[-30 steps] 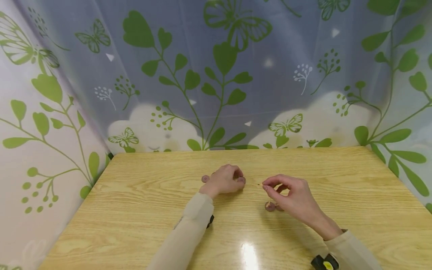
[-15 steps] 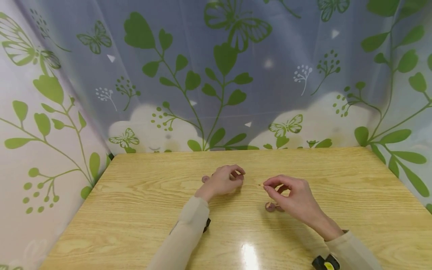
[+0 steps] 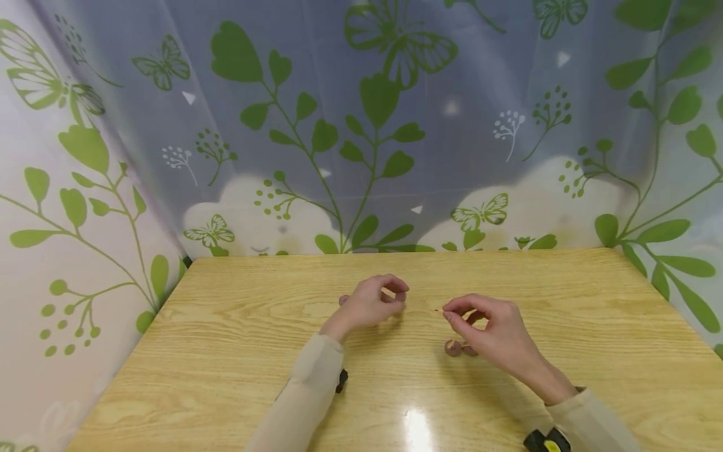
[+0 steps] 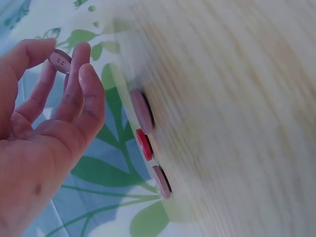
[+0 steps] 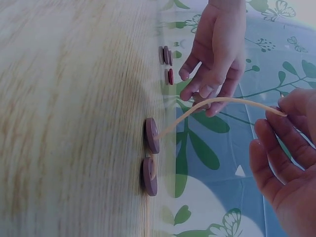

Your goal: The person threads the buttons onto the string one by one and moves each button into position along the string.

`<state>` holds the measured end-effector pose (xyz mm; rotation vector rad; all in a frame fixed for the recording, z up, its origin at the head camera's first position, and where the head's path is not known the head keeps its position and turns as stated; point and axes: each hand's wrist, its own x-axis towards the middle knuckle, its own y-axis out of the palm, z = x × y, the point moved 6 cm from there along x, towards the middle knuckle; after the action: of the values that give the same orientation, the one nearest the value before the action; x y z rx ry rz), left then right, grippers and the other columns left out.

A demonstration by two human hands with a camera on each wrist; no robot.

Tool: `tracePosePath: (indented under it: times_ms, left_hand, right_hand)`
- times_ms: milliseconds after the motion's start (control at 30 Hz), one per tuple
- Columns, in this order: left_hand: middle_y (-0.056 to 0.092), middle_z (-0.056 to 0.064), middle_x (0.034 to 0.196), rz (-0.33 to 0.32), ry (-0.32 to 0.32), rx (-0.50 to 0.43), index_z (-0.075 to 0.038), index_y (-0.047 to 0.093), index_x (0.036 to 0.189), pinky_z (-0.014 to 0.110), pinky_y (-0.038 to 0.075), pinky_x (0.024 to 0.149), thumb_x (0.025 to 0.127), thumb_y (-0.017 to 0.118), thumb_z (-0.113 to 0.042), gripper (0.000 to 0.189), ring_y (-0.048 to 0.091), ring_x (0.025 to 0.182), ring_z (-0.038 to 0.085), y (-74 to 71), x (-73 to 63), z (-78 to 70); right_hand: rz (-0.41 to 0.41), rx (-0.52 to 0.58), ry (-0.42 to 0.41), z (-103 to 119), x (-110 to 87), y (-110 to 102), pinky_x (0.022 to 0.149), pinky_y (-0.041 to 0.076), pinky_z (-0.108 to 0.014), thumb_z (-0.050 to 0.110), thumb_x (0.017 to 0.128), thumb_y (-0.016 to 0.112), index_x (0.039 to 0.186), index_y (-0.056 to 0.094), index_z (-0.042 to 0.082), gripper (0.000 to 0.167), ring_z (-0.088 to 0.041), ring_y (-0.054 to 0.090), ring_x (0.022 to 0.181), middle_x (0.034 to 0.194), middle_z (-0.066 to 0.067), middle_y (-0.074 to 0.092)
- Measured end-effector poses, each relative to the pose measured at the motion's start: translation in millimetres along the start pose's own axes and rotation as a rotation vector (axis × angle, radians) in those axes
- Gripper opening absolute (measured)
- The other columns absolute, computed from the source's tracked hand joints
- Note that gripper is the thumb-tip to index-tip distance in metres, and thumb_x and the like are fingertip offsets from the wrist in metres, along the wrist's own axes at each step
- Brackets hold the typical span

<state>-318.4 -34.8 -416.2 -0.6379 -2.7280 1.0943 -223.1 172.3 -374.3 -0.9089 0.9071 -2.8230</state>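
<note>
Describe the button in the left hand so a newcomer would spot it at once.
In the left wrist view, the wooden table fills the right side and the left hand the left. Near that hand's top, its fingers pinch a mauve button. It alone is held; its neighbours, one red button and two mauve ones, rest on the table.

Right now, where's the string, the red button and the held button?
String (image 5: pixel 232 99): right wrist view, its arch.
Red button (image 4: pixel 143 144): left wrist view, its middle.
Held button (image 4: pixel 60 61): left wrist view, holed face.
</note>
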Motion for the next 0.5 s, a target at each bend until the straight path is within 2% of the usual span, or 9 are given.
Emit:
tracePosePath:
  times_ms: [200, 500]
  left_hand:
    - [0.069, -0.015, 0.118, -0.018, 0.023, -0.032, -0.026, 0.070, 0.122, 0.067, 0.026, 0.094, 0.095, 0.065, -0.029, 0.027, 0.069, 0.092, 0.005, -3.4, -7.2, -3.8]
    - [0.070, -0.018, 0.114, -0.068, 0.047, -0.112, -0.035, 0.069, 0.111, 0.061, 0.024, 0.097, 0.095, 0.066, -0.027, 0.018, 0.069, 0.094, 0.003, -6.5, -18.1, -6.7]
  right_hand:
    - [0.001, -0.002, 0.002, 0.0, -0.2, 0.3, 0.066, 0.057, -0.023, 0.004, 0.092, 0.074, 0.098, 0.076, 0.022, 0.020, -0.002, 0.068, 0.073, 0.090, 0.002, 0.078]
    - [-0.006, 0.000, -0.007, 2.0, 0.5, 0.6, 0.066, 0.058, -0.024, 0.002, 0.091, 0.074, 0.098, 0.076, 0.021, 0.021, 0.001, 0.067, 0.074, 0.090, 0.003, 0.078]
